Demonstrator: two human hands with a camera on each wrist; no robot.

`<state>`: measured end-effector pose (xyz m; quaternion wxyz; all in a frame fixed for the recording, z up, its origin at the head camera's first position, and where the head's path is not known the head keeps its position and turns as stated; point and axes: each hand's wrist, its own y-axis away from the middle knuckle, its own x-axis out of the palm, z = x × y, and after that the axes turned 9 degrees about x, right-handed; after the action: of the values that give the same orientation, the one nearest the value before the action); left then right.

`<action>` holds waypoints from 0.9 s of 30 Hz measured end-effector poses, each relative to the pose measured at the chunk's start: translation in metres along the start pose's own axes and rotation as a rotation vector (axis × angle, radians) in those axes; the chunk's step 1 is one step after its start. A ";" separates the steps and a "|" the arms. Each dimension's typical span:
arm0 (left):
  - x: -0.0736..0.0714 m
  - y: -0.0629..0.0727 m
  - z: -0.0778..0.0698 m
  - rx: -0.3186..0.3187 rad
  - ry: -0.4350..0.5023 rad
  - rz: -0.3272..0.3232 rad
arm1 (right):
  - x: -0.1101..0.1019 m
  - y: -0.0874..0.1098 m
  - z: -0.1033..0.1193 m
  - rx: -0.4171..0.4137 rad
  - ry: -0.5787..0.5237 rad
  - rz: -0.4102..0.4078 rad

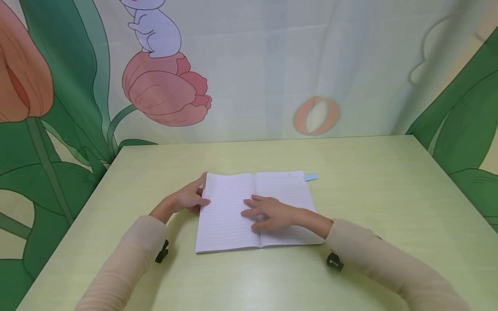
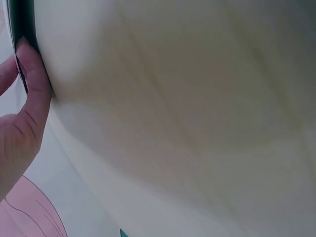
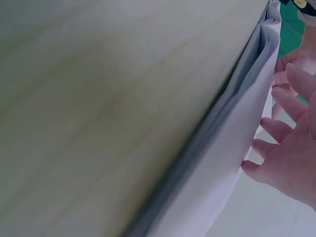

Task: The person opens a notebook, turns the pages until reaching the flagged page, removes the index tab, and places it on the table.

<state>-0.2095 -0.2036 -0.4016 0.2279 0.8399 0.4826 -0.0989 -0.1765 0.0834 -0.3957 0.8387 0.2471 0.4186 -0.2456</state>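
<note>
An open notebook (image 1: 227, 229) with ruled white pages lies on the table, its crease near the middle. My left hand (image 1: 188, 196) grips its left edge, thumb on top of the page. In the left wrist view, the fingers of the left hand (image 2: 29, 106) are at the notebook's edge, where a dark green strip (image 2: 23, 17) shows. My right hand (image 1: 276, 214) lies spread over the crease, fingers pointing left. Fingertips of the right hand (image 3: 291, 143) touch the page (image 3: 227, 138) in the right wrist view, and the sheets bulge at the lower edge.
A pale blue tab (image 1: 311, 177) sticks out at the notebook's upper right. The light wooden table (image 1: 381, 181) reaches back to a curtain (image 1: 249, 86) printed with flowers and a white animal. Black straps (image 1: 334, 261) hang under both sleeves.
</note>
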 end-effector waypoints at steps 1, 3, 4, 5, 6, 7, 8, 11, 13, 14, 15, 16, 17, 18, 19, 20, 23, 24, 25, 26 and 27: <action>0.000 0.000 0.000 0.001 0.008 -0.001 | 0.000 0.001 -0.003 0.005 0.003 -0.016; 0.000 0.000 0.000 0.006 0.029 -0.001 | -0.002 0.004 -0.009 0.028 0.010 -0.045; 0.000 0.000 0.000 0.007 0.037 0.000 | -0.003 0.006 -0.013 0.043 0.011 -0.055; 0.000 0.000 0.000 0.008 0.033 0.000 | -0.005 0.009 -0.016 0.065 0.011 -0.061; 0.000 0.000 0.001 0.007 0.026 0.002 | -0.007 0.011 -0.020 0.087 0.016 -0.064; 0.000 0.000 0.001 0.003 0.009 0.004 | -0.009 0.013 -0.023 0.109 0.020 -0.068; 0.000 0.000 0.001 -0.001 -0.011 0.003 | -0.011 0.016 -0.027 0.133 0.026 -0.072; 0.000 0.000 0.001 -0.018 -0.068 0.003 | -0.017 0.021 -0.040 0.209 0.046 -0.096; -0.001 0.000 0.000 -0.026 -0.084 0.002 | -0.021 0.024 -0.049 0.262 0.074 -0.116; -0.001 0.000 0.000 -0.029 -0.084 0.001 | -0.022 0.025 -0.053 0.284 0.091 -0.127; -0.001 0.000 0.000 -0.030 -0.082 0.002 | -0.024 0.026 -0.058 0.306 0.110 -0.138; -0.001 0.000 0.000 -0.029 -0.079 0.003 | -0.026 0.027 -0.062 0.325 0.129 -0.150; -0.001 0.000 0.001 -0.027 -0.075 0.005 | -0.027 0.028 -0.067 0.342 0.142 -0.159; -0.001 0.000 0.001 -0.024 -0.073 0.006 | -0.029 0.030 -0.071 0.361 0.145 -0.169; -0.001 0.000 0.001 -0.023 -0.070 0.008 | -0.030 0.031 -0.075 0.372 0.151 -0.184; -0.002 0.000 0.002 -0.023 -0.069 0.009 | -0.032 0.032 -0.079 0.385 0.150 -0.197; -0.002 -0.001 0.002 -0.024 -0.068 0.012 | -0.034 0.036 -0.087 0.420 0.132 -0.225; -0.002 -0.001 0.002 -0.027 -0.070 0.012 | -0.034 0.036 -0.089 0.426 0.133 -0.233; -0.002 -0.001 0.002 -0.029 -0.070 0.011 | -0.035 0.036 -0.090 0.431 0.138 -0.236; -0.002 -0.001 0.002 -0.030 -0.069 0.012 | -0.035 0.036 -0.090 0.435 0.140 -0.236; -0.002 -0.001 0.002 -0.030 -0.067 0.012 | -0.035 0.036 -0.090 0.435 0.142 -0.236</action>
<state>-0.2115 -0.2054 -0.4029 0.2572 0.8353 0.4713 -0.1184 -0.2253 0.1736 -0.4069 0.7000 0.3878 0.4396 -0.4080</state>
